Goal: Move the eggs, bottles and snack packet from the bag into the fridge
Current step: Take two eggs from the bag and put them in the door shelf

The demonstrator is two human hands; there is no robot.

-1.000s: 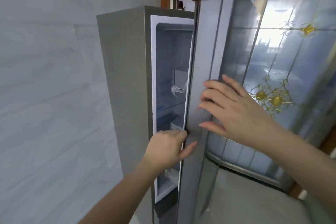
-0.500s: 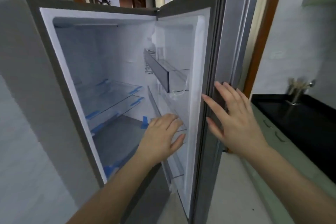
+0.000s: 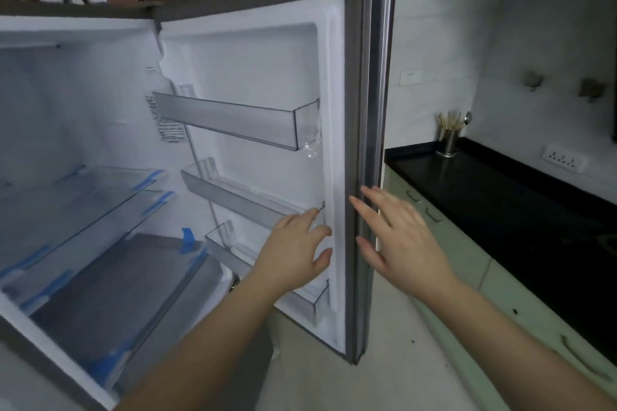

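Swinging wider than a moment ago, the fridge door (image 3: pixel 267 53) is now standing fully open, its three door bins (image 3: pixel 233 120) showing. Both hands are spreading flat, fingers straight, gripping nothing: the left hand (image 3: pixel 293 250) is resting against the door's inner liner, the right hand (image 3: pixel 397 237) is pressing the door's outer edge. Inside, the glass shelves (image 3: pixel 83 190) are sitting bare, blue tape still on them. No bag, eggs, bottles or snack packet are showing anywhere in view, so I'm judging only the opening is done; all the loading is still waiting. Beside us the black countertop (image 3: pixel 500 197) is carrying a utensil holder (image 3: pixel 449 140).
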